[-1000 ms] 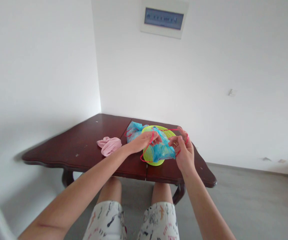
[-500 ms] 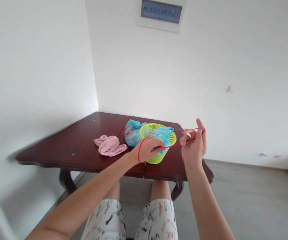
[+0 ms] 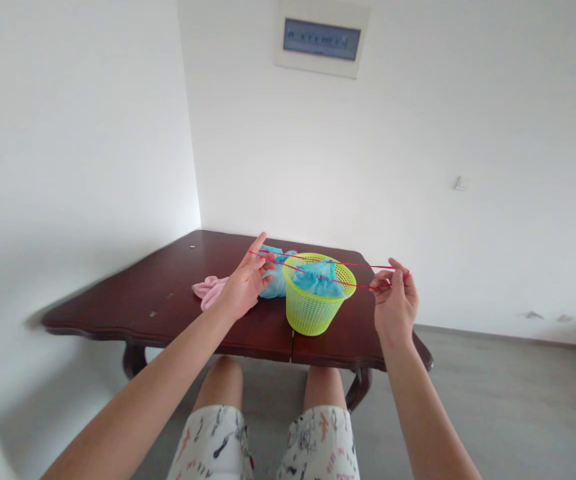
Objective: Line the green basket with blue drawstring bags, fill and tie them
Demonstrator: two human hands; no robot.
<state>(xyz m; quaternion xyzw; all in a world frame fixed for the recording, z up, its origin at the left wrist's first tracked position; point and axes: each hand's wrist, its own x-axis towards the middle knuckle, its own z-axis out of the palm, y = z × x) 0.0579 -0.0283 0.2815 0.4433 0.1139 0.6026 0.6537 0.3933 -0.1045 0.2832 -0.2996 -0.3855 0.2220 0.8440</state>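
A blue plastic drawstring bag [image 3: 318, 279] sits in the yellow-green mesh basket [image 3: 313, 317], its mouth gathered. Red drawstrings [image 3: 365, 265] run out from it to both sides, stretched taut above the basket. My left hand [image 3: 247, 283], to the left of the basket, has one drawstring loop hooked around its fingers, the index finger pointing up. On the right, my right hand [image 3: 397, 300] has its fingers curled around the other loop. Behind the left hand, a second blue bag [image 3: 274, 285] stands against the basket, partly covered.
A pink cloth [image 3: 209, 291] lies on the dark wooden table [image 3: 133, 293], partly hidden by my left hand. White walls [image 3: 268, 147] stand behind and at the left. An electrical panel [image 3: 321, 40] hangs above.
My left hand has moved left from over the basket, and the red loop now lies at its fingers instead of around the wrist. The bag's mouth is drawn together lower in the basket.
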